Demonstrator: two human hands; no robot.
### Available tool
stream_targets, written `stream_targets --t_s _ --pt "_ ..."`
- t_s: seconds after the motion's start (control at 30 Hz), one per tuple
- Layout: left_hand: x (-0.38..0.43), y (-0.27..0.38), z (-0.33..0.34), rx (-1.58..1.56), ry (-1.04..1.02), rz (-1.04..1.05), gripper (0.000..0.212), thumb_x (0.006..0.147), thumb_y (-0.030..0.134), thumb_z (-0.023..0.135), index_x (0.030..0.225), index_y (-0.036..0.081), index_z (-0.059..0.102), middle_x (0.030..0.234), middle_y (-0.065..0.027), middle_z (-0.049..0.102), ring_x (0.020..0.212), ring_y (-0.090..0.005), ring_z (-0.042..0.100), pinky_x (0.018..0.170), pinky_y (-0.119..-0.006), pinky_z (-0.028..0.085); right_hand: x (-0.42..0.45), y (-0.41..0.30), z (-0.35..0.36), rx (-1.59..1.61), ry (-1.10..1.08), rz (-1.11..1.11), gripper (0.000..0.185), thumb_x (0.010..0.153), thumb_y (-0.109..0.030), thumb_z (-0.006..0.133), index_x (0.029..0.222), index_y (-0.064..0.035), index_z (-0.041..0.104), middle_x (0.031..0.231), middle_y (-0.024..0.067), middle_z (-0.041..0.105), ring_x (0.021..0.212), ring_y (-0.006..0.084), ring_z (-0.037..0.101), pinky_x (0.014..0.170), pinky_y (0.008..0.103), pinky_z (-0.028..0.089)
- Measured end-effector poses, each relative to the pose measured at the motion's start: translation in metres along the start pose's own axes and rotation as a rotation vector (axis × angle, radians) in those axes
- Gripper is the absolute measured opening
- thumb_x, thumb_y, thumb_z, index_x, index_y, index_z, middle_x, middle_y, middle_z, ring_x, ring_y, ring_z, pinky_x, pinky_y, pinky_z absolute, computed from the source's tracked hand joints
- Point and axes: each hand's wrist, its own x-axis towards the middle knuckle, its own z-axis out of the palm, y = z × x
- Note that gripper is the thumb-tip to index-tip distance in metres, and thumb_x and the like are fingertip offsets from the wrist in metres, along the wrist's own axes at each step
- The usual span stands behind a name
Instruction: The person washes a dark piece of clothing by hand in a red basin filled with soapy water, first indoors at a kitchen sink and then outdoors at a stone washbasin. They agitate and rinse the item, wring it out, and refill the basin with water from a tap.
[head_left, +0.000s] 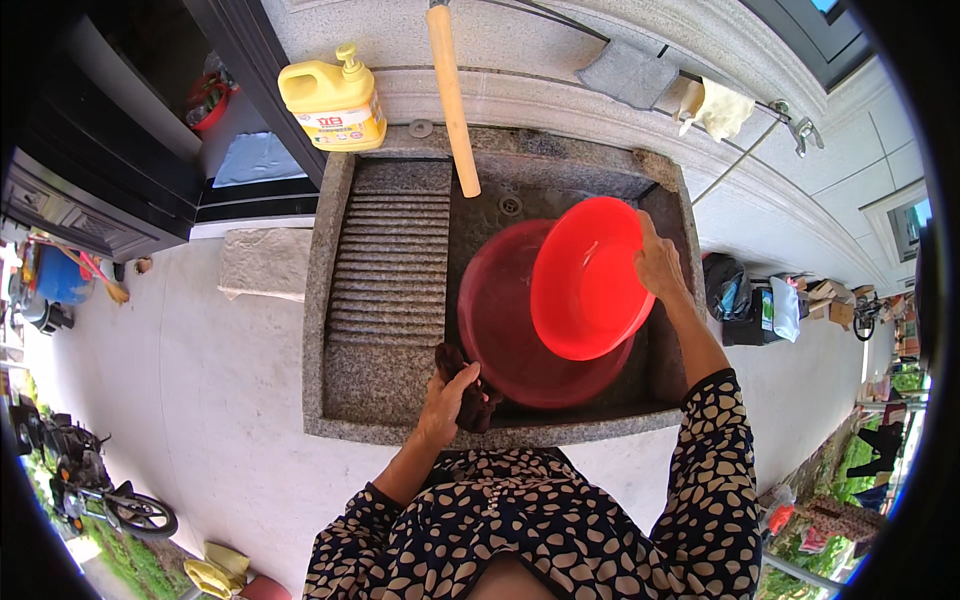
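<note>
My right hand (661, 264) grips the rim of a bright red plastic basin (589, 277), which is tilted above a larger dark red basin (495, 315). That larger basin sits in the right-hand bowl of a granite laundry sink (316, 360). In my left hand (444, 401) is a bunched dark brown cloth (474, 405), held by the sink's near edge. A ribbed stone washboard (394, 262) forms the sink's left side. The red basin hides part of the larger one, and my fingers on its far side are partly hidden.
A yellow detergent jug (334, 101) with a pump stands at the back left corner. A wooden pole (452, 97) reaches down over the sink. Along the wall, a grey cloth (628, 73) and pale gloves (716, 107) hang near a metal tap (801, 131). A stone block (266, 262) lies left.
</note>
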Motion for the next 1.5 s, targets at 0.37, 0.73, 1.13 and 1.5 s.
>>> stream_targets --t_s 0.37,0.73,1.13,1.5 --pt "0.039 -0.026 0.041 0.135 -0.049 -0.055 0.054 0.080 0.019 0.066 0.122 0.006 0.037 0.110 -0.0097 0.052 0.096 -0.0190 0.055 0.079 -0.037 0.048 -0.089 0.007 0.071 0.228 0.156 -0.055 0.072 0.072 -0.002 0.056 0.138 -0.0123 0.031 0.057 0.0135 0.052 0.051 0.0312 0.056 0.049 0.0448 0.045" --pt "0.157 -0.083 0.038 0.505 0.367 -0.150 0.094 0.073 0.040 0.069 0.142 0.010 0.013 0.143 -0.0197 0.020 0.129 -0.0359 0.026 0.094 -0.061 0.030 -0.112 -0.030 0.101 0.205 -0.236 -0.102 0.055 0.071 -0.021 0.068 0.122 -0.0178 0.048 0.112 0.0124 0.042 0.101 0.0321 0.046 0.076 0.0456 0.045" --pt "0.198 -0.157 0.027 0.280 0.309 0.198 0.031 0.083 0.013 0.062 0.112 0.006 0.053 0.099 -0.0058 0.061 0.082 -0.0182 0.061 0.063 -0.034 0.054 -0.120 0.020 0.224 -0.101 -0.265 -0.034 0.033 0.073 -0.014 0.058 0.105 -0.0182 0.057 0.122 0.0099 0.042 0.110 0.0341 0.040 0.091 0.0506 0.035" --pt "0.227 -0.152 0.021 0.144 0.481 0.401 0.031 0.084 0.011 0.062 0.114 0.007 0.053 0.108 -0.0055 0.060 0.093 -0.0172 0.058 0.077 -0.033 0.049 -0.139 -0.058 0.253 0.324 -0.166 -0.128 0.043 0.077 -0.021 0.053 0.119 -0.0168 0.050 0.128 0.0129 0.041 0.121 0.0320 0.034 0.098 0.0492 0.027"
